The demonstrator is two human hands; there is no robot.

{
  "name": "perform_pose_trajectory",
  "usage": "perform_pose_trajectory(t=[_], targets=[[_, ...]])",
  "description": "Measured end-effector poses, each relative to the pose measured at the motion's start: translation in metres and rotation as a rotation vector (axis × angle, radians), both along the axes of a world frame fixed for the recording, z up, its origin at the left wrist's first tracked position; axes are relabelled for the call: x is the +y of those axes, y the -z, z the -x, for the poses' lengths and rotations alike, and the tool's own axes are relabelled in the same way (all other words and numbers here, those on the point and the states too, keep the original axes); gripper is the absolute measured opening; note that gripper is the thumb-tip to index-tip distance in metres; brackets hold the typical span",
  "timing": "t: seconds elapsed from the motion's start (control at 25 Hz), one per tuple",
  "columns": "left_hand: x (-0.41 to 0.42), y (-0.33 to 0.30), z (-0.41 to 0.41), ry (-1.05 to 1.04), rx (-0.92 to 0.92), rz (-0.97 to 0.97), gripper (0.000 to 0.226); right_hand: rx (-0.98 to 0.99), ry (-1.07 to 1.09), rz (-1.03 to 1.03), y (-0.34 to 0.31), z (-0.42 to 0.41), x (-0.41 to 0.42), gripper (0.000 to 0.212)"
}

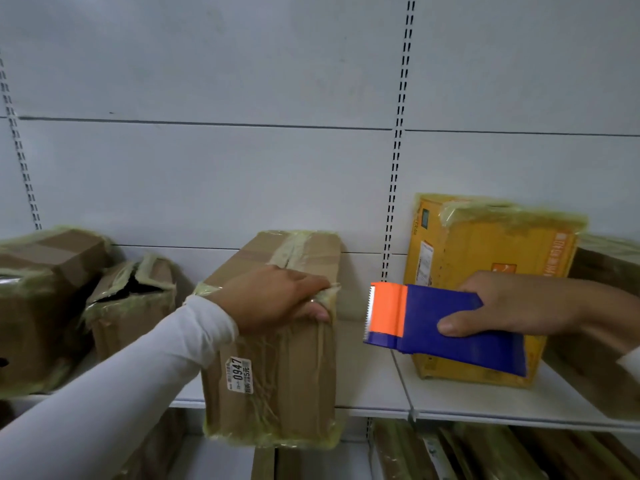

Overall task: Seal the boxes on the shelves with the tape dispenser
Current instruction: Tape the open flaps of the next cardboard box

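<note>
Fingers (313, 301) of the left hand (273, 297) curl over the upper front edge of the brown box (277, 344), pressing a crumpled end of tape against the cardboard; the box stands on the white shelf (374, 386), its front overhanging the shelf edge. Right hand (519, 306) grips the tape dispenser (433, 327), thumb clamped on its blue side, remaining fingers hidden behind the body. Its orange head and serrated blade point left, held in the air just beside the brown box's right edge, not touching it. Behind the dispenser stands a yellow box (485, 258) on the same shelf.
</note>
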State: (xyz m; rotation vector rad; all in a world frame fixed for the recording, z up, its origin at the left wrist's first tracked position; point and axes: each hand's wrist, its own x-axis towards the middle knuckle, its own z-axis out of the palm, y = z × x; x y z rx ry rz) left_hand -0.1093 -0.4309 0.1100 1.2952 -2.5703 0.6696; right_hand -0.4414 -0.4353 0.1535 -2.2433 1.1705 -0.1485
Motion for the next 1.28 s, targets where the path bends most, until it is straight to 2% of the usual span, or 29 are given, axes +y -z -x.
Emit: perform_pose_trajectory(t=[0.08,0.2,0.28,0.4,0.44,0.6,0.68,0.8,0.88,0.92,1.0,1.08,1.2,1.28], targets=[[-0.001,0.001,0.001,-0.003,-0.008,0.025,0.079,0.042,0.039,0.019,-0.003,0.007,0.007,0.062],[-0.002,0.006,0.001,-0.004,0.002,0.038,0.082,0.143,0.083,0.148,0.001,-0.018,0.009,0.053],[-0.001,0.006,0.002,-0.003,0.000,0.048,0.084,0.243,0.151,0.306,0.010,-0.047,0.001,0.051],[0.006,0.002,-0.001,-0.012,0.005,0.016,0.085,0.546,0.291,0.686,0.020,-0.059,-0.009,0.042],[0.011,0.001,-0.003,-0.011,0.008,-0.006,0.083,0.605,0.335,0.716,0.026,-0.053,-0.011,0.040],[0.019,0.000,0.001,-0.082,0.098,0.013,0.071,0.466,0.388,0.613,0.052,-0.038,-0.014,0.049],[0.021,0.007,0.021,-0.218,0.175,0.095,0.063,0.354,0.382,0.630,0.052,-0.043,-0.013,0.052],[0.024,0.020,0.042,-0.478,0.173,0.196,0.061,0.265,0.346,0.586,0.044,-0.048,-0.014,0.053],[0.025,0.022,0.048,-0.518,0.223,0.210,0.047,0.194,0.335,0.523,0.040,-0.047,-0.013,0.052],[0.027,0.019,0.050,-0.512,0.260,0.193,0.039,0.157,0.327,0.496,0.040,-0.046,-0.011,0.052],[0.033,0.014,0.050,-0.462,0.266,0.170,0.036,0.079,0.311,0.470,0.038,-0.043,-0.007,0.050],[0.041,0.016,0.033,-0.330,0.237,0.149,0.040,-0.001,0.296,0.447,0.034,-0.035,-0.001,0.049],[0.055,0.004,-0.007,-0.156,0.241,-0.040,0.059,-0.115,0.304,0.413,0.020,-0.018,0.008,0.051],[0.055,-0.010,-0.020,-0.097,0.238,-0.145,0.055,-0.168,0.311,0.384,0.011,-0.012,0.015,0.058]])
